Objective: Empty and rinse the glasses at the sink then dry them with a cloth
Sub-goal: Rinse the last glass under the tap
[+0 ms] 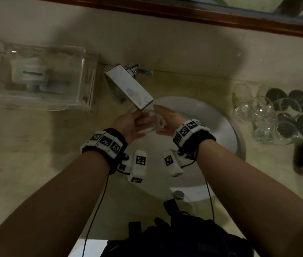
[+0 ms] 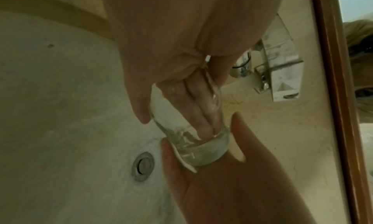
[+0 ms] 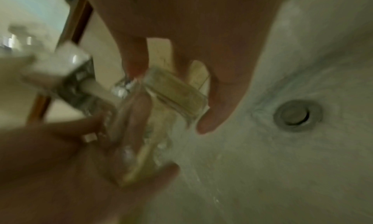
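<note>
Two hands meet over the round white sink basin (image 1: 226,130) at the centre of the head view, just below the square chrome tap (image 1: 128,88). Between them lies a clear tumbler glass (image 2: 187,128), tilted on its side. The left hand (image 2: 161,41) has several fingers pushed inside the glass, thumb outside its wall. The right hand (image 2: 232,176) cradles the thick base with fingers loosely curled around it. At the right of the head view, more clear glasses (image 1: 258,112) stand beside dark round coasters (image 1: 298,99).
</note>
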Demonstrator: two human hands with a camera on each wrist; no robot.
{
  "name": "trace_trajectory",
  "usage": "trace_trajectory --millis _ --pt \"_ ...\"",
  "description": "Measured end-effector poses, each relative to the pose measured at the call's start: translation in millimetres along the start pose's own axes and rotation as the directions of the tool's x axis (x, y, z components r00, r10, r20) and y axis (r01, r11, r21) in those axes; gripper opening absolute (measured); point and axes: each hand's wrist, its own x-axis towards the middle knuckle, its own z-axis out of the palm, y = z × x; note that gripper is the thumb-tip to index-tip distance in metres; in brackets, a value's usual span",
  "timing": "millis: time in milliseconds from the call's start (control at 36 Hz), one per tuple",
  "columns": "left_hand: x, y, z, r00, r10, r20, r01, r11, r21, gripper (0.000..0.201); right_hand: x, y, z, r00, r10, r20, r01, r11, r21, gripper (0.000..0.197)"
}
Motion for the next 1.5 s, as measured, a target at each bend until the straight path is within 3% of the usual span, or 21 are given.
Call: trace_trajectory --millis 83,167,250,306,389,472,556,583,639,694,750,778,833,889,972,1083,1222,1278,1361,1444,1500 --pt "-2.1 -0.7 2.8 1.0 0.0 0.009 0.0 1.0 -0.002 0.024 -3.1 -3.3 7.7 0.994 0.076 -0.083 -0.084 0.992 -0.098 0.035" --pt "-2.6 -2.5 1.9 1.0 -0.002 0.008 0.002 0.999 -0.04 0.019 0.8 -0.8 5.2 0.999 0.042 -0.01 -0.041 0.999 0.033 0.014" --pt "-0.8 -1.8 -3.8 1.0 0.007 -0.02 -0.008 0.998 -0.058 0.025 2.6 1.2 -2.3 0.995 -0.097 0.025 0.096 0.995 0.024 0.043" --pt "-2.0 -0.6 -3.3 1.0 0.008 -0.022 -0.009 0.999 -0.032 0.027 -1.5 0.4 -0.9 0.989 -0.148 0.017 0.149 0.987 -0.063 0.046" --pt "-5.1 0.6 1.0 1.0 0.008 -0.014 -0.009 1.0 -0.016 0.027 -6.5 -1.9 9.8 0.998 -0.053 -0.032 0.049 0.991 -0.121 0.049" --pt "-4.2 -0.1 2.5 1.0 0.005 -0.014 -0.005 1.0 -0.025 0.025 -6.8 -2.4 13.2 0.997 -0.008 -0.082 0.0 0.995 -0.098 0.034" --pt "-3.0 -1.8 0.4 0.999 0.013 -0.035 -0.015 0.999 -0.046 0.022 -3.2 1.1 8.7 0.986 -0.164 -0.02 0.148 0.932 -0.331 0.012" --pt "-3.0 -1.5 -0.4 0.999 0.023 -0.042 -0.026 0.998 -0.057 0.023 -2.9 -1.3 7.7 0.981 -0.193 -0.02 0.176 0.927 -0.331 0.003" --pt "-2.9 -0.8 -0.7 0.998 0.036 -0.058 -0.04 0.997 -0.07 0.025 7.8 1.1 -1.4 0.978 -0.21 0.017 0.211 0.973 -0.095 0.03" --pt "-3.2 -0.7 -0.1 0.997 0.045 -0.059 -0.048 0.997 -0.059 0.027 14.3 7.0 -10.5 0.958 -0.239 0.16 0.264 0.95 -0.167 0.045" --pt "-3.4 -1.7 0.6 0.998 0.046 -0.053 -0.048 0.998 -0.047 0.027 10.4 -0.3 -4.5 0.976 -0.208 0.068 0.214 0.97 -0.114 0.052" --pt "-2.9 -2.4 0.9 0.998 0.042 -0.049 -0.044 0.998 -0.045 0.027 4.3 0.3 2.5 0.976 -0.218 0.018 0.218 0.965 -0.149 0.05" --pt "-1.8 -4.2 1.9 0.999 0.031 -0.043 -0.033 0.998 -0.048 0.026 -1.1 -0.2 7.4 0.993 -0.059 -0.104 0.046 0.991 -0.127 0.039" --pt "-1.7 -5.0 2.1 0.999 0.023 -0.04 -0.026 0.998 -0.056 0.023 -0.4 0.5 8.9 0.995 0.006 -0.104 -0.02 0.991 -0.134 0.037" --pt "-1.9 -5.4 0.6 0.999 0.03 -0.045 -0.032 0.998 -0.052 0.022 -2.1 0.8 7.2 0.998 -0.042 -0.046 0.038 0.996 -0.078 0.017" --pt "-0.3 -6.4 -2.4 0.996 0.042 -0.074 -0.044 0.999 -0.03 0.027 3.8 4.8 -2.2 0.993 -0.114 0.037 0.116 0.991 -0.069 0.049" --pt "-1.3 -10.2 -0.2 0.997 0.04 -0.063 -0.043 0.998 -0.048 0.028 -2.5 -0.4 2.8 0.998 0.025 -0.063 -0.031 0.994 -0.103 0.046" --pt "-2.3 -11.4 1.2 0.997 0.038 -0.063 -0.042 0.997 -0.061 0.028 -2.2 1.5 3.5 0.998 0.043 -0.056 -0.048 0.994 -0.1 0.037" --pt "-3.8 -10.3 -0.2 0.996 0.043 -0.075 -0.049 0.996 -0.079 0.027 2.5 5.0 -3.7 0.998 -0.061 0.001 0.061 0.998 -0.006 0.013" --pt "-3.6 -8.2 -1.4 0.997 0.053 -0.059 -0.057 0.996 -0.063 0.021 1.9 6.0 -6.2 0.997 -0.073 0.032 0.074 0.997 -0.014 0.05" --pt "-4.2 -8.5 0.4 0.997 0.06 -0.042 -0.062 0.997 -0.038 0.02 -1.3 4.1 -2.6 0.999 -0.03 0.022 0.031 0.999 -0.034 0.045"
